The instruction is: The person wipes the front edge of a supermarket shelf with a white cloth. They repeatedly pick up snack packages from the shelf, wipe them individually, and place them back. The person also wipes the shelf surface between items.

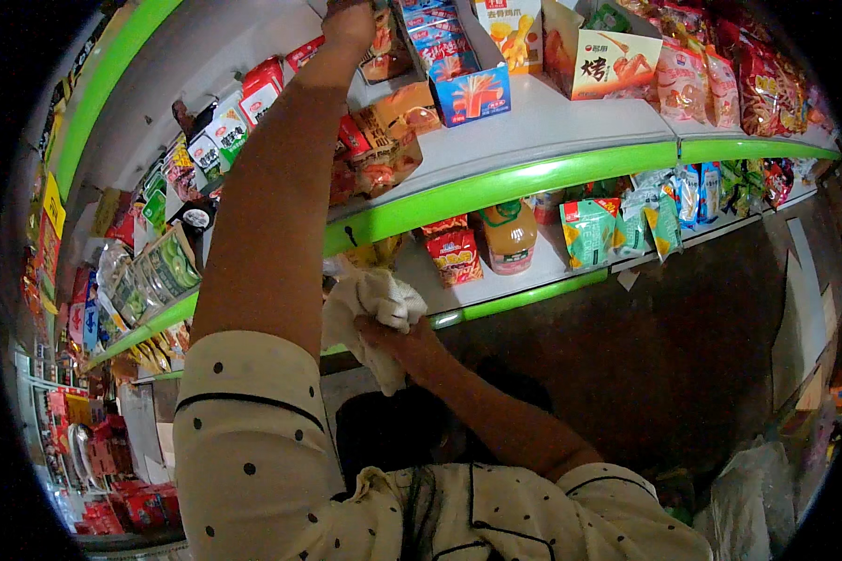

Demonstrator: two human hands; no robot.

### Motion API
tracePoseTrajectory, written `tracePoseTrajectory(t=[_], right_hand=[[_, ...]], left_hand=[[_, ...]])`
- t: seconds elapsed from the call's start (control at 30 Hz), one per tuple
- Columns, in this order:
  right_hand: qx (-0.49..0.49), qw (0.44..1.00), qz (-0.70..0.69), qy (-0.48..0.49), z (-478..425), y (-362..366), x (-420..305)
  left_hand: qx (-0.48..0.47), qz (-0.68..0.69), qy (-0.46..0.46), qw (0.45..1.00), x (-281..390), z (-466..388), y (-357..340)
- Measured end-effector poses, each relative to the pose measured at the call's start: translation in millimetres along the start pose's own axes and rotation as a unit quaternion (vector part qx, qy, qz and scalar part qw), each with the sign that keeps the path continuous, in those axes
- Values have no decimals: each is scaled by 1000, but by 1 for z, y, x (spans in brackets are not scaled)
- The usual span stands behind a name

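Note:
My left hand (351,29) reaches up to the top edge of the view, close to packaged snacks on the shelf. Its fingers are mostly cut off, so what they touch does not show. Lower down, my right hand (393,340) grips a bunched white cloth (368,298) in front of the shelf edge. An open blue snack box (470,95) stands on the upper shelf (491,147), right of my left forearm. Brown snack packets (379,158) lie near the green front strip of that shelf.
On the lower shelf stand a red packet (453,256), a plastic jar with a green lid (509,238) and green pouches (589,231). Farther right above are an open snack carton (614,66) and red bags (772,84). A pale plastic bag (751,498) is at lower right.

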State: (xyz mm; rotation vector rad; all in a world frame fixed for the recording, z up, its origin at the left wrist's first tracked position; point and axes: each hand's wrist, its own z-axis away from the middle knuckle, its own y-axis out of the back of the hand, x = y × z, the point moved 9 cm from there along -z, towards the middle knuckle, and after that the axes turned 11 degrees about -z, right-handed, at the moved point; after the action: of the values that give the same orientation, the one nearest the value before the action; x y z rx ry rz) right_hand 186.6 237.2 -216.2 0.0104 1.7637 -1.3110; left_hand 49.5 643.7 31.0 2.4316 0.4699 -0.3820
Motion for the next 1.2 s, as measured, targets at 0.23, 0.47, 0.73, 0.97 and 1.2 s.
tracePoseTrajectory(t=[0.23,0.47,0.73,0.97,1.2], right_hand=[[34,998,14,46,-6,13,-15],[60,998,-3,-15,3,8,-17],[30,993,55,97,-9,24,-29],[96,972,-36,213,-2,29,-50],[203,954,39,217,6,57,-55]], left_hand=[[-91,-45,-67,993,52,4,36],[-72,-25,59,995,7,11,29],[73,401,111,906,5,101,163],[216,610,370,667,-33,291,305],[91,664,452,588,20,417,212]])
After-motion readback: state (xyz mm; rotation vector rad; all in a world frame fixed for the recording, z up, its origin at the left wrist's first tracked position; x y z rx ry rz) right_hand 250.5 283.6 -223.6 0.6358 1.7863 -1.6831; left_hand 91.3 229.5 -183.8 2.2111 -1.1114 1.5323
